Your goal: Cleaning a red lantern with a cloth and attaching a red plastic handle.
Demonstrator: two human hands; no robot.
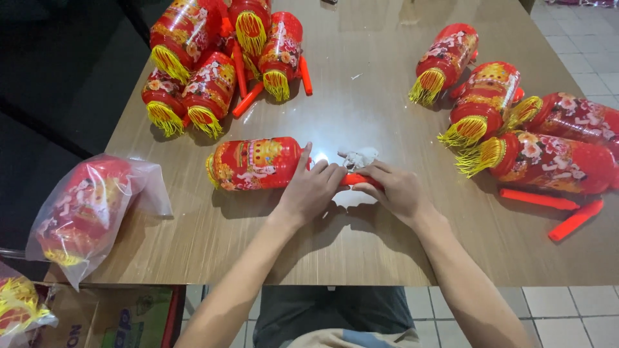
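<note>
Gripping orange handle (pixel 356 179) at frame ctr: left hand (pixel 314 188) and right hand (pixel 394 189), both closed on it, beside red lantern (pixel 255 164) lying on wooden table (pixel 361 238); white scrap (pixel 358 157) just above.

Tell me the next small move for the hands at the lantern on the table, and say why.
Probably press the orange handle further into the end of the red lantern. The left hand braces the lantern's end, the right hand pinches the handle lined up with it, and whether it is fully seated cannot be seen.
</note>
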